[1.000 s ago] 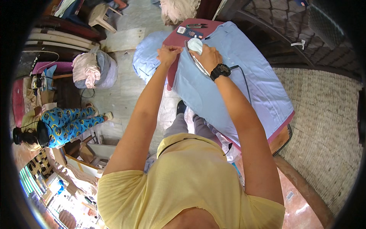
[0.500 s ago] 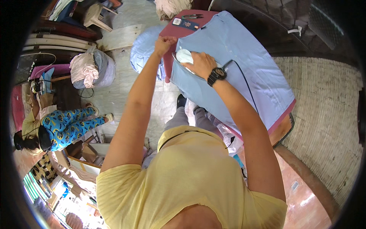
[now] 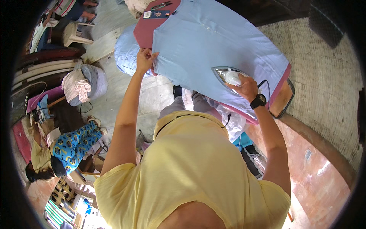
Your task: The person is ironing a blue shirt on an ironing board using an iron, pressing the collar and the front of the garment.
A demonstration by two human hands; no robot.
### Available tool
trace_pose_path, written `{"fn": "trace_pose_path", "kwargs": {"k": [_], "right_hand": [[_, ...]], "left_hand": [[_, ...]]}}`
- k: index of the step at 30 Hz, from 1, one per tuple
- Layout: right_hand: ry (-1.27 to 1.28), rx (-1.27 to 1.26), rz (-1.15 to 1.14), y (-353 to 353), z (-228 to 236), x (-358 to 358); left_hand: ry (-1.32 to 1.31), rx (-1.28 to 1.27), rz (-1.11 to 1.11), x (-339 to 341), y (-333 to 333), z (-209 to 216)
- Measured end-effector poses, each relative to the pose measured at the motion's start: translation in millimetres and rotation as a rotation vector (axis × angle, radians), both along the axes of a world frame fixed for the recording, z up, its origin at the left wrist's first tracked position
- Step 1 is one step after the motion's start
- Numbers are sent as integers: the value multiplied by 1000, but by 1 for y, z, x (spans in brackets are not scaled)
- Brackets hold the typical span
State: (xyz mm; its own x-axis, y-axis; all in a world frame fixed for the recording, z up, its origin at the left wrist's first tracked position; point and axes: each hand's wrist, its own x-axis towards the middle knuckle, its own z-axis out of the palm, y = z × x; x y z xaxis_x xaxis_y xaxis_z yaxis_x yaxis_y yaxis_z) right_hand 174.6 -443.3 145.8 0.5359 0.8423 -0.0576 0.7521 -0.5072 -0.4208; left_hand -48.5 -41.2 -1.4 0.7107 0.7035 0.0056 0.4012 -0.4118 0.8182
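Note:
A light blue shirt point(image 3: 190, 42) lies spread over the red-covered ironing board point(image 3: 144, 33). My right hand point(image 3: 247, 88) is closed round the handle of a white clothes iron point(image 3: 224, 72), whose soleplate rests on the shirt near its right end, the tip pointing left. Its black cord runs off behind my wrist, which wears a black watch point(image 3: 259, 100). At the board's left edge is my left hand point(image 3: 145, 61), thumb and fingers apart beside the shirt's edge; it appears to hold nothing, though the fingertips are partly hard to see.
A dark blue card point(image 3: 159, 14) and thread snips point(image 3: 161, 5) lie on the board's far left corner. Light blue cloth point(image 3: 127, 49) is heaped beside the board. A full sack of clothes point(image 3: 91, 82) and a plastic chair point(image 3: 74, 34) stand left. Another person point(image 3: 72, 150) works at lower left.
My right hand has slid the iron from the shirt's left side to its near right part. My left hand has come nearer along the board's left edge, its fingers now apart. The view has shifted.

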Motion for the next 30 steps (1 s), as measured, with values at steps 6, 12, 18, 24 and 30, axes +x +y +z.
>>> {"fn": "trace_pose_path", "kwargs": {"k": [6,12,18,24,30], "right_hand": [[60,-16,47,51,-7,-68],[-83,-44,-53,75,-19,-79],[-262,-260,-155,-89,-31,2],[-332,-312,-241,-195,-18,30],[-164,-298,-278,-150,-25,-22]], "left_hand": [[-97,51,-11,2,-4,-5],[-59,283,-63,4,0,-10],[67,292,-48,7,-7,2],[342,423,-66,14,-23,21],[218,417,-60,9,-21,13]]}}
